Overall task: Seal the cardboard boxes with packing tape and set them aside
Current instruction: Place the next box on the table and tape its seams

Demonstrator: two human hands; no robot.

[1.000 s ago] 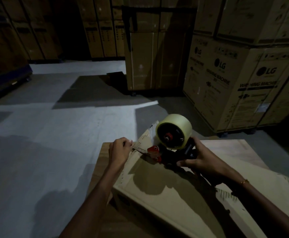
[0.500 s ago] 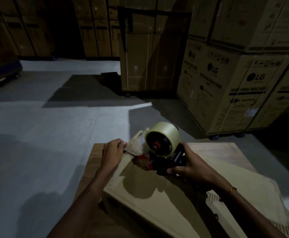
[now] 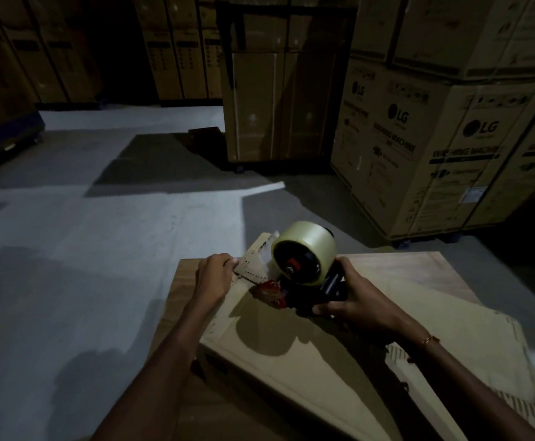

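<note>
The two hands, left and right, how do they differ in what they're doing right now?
The left hand pinches the far corner of the cardboard box; the right hand is wrapped round the black handle of the tape dispenser. The left hand sits at the box's edge, while the right hand is over the box top. The right wrist wears a thin bracelet; the left wrist is bare. Both are working on the same box.

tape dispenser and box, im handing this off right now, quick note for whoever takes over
Left hand: pinches the far flap corner of the cardboard box.
Right hand: grips the tape dispenser, its red front end down on the box top by that corner.
Done: flaps folded; the box lies on the wooden table.
Left: run tape along the seam, cut it, set the box aside.
</note>
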